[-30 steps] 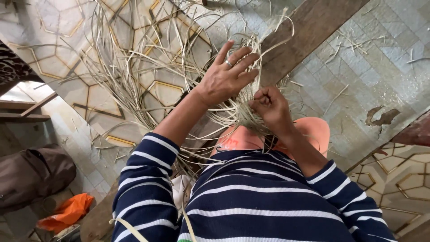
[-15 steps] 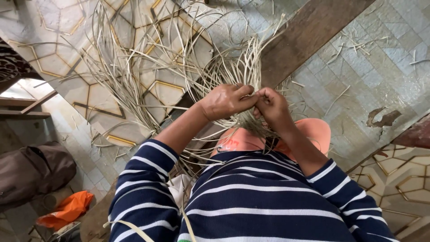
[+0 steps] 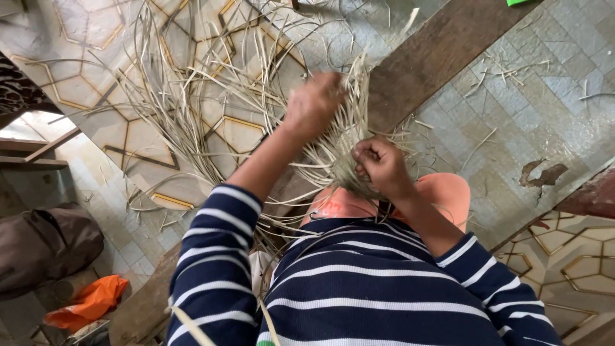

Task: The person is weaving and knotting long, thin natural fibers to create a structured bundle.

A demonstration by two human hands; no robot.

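Currently, the right hand [image 3: 379,163] is closed in a fist around the bundle of pale, thin cane strips [image 3: 333,154] above the lap. The left hand [image 3: 314,102], motion-blurred among the strips, appears partly closed; its grip cannot be confirmed.

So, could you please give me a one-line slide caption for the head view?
Right hand grips a bundle of pale straw-like strips while the blurred left hand pulls strands above a patterned tiled floor.

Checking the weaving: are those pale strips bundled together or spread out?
Both: gathered tight at the right hand, the cane strips fan loosely across the tiled floor.
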